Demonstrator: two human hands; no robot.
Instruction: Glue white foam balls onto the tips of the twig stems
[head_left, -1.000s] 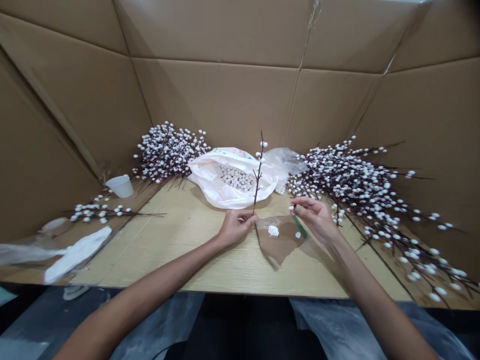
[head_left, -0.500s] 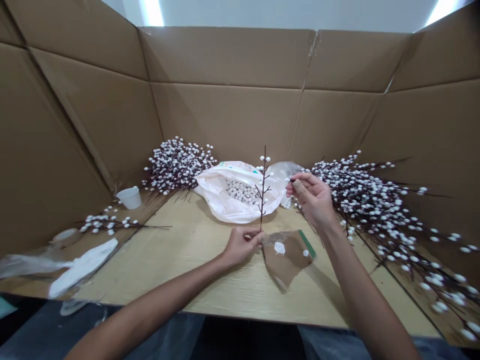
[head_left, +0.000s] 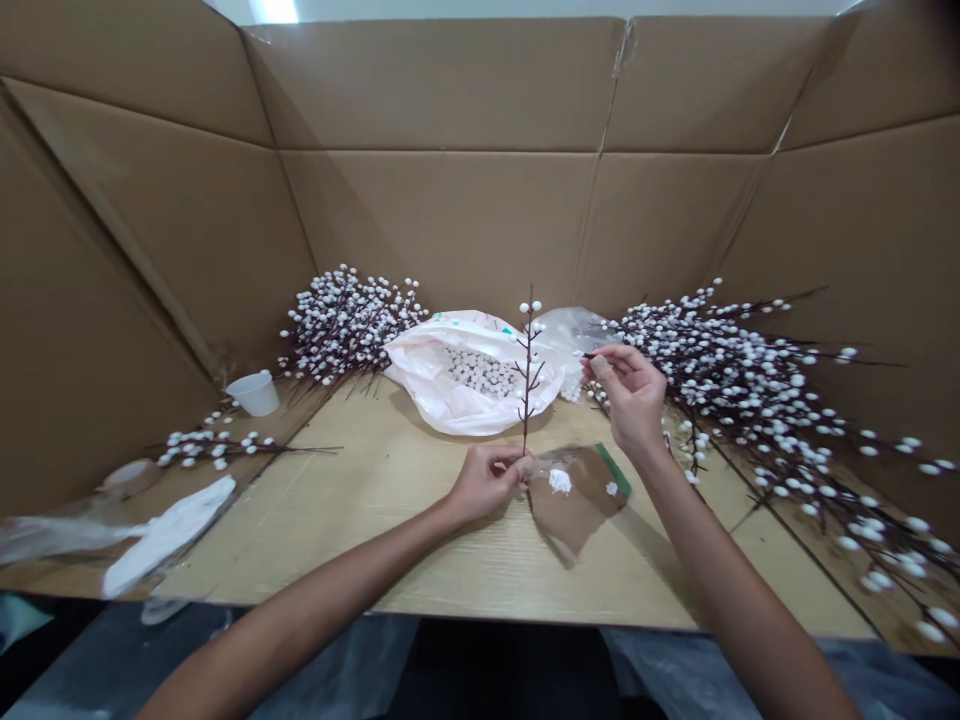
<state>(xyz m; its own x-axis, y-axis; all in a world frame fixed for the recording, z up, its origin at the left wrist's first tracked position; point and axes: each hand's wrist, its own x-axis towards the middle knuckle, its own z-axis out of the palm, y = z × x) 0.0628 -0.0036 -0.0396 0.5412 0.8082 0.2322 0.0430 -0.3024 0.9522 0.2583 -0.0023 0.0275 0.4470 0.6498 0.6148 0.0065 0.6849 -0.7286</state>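
Observation:
My left hand (head_left: 491, 482) is closed around the bottom of a dark brown artificial berry stem (head_left: 527, 385), which stands upright. White berries sit near the top of this stem, while several lower twigs are bare. To its right, my right hand (head_left: 628, 390) is raised with thumb and fingers pinched on a short dark stick (head_left: 587, 355); a small white spot shows at its tip, too small to name. Below the hands lies a brown sheet (head_left: 577, 525) with a green edge, bearing two dabs of white paste (head_left: 559, 481).
Behind the stem sits a white plastic bag (head_left: 427, 395) of loose white berries. Finished berry stems are heaped at the back left (head_left: 349, 325) and along the right (head_left: 735, 370). A white cup (head_left: 256, 394) and tape roll (head_left: 131, 478) stand left. Cardboard walls (head_left: 442, 90) enclose the table.
The whole view has tilted slightly downward. My right hand has shifted a little to the right with the dark stick; my left hand keeps the same hold on the berry stem.

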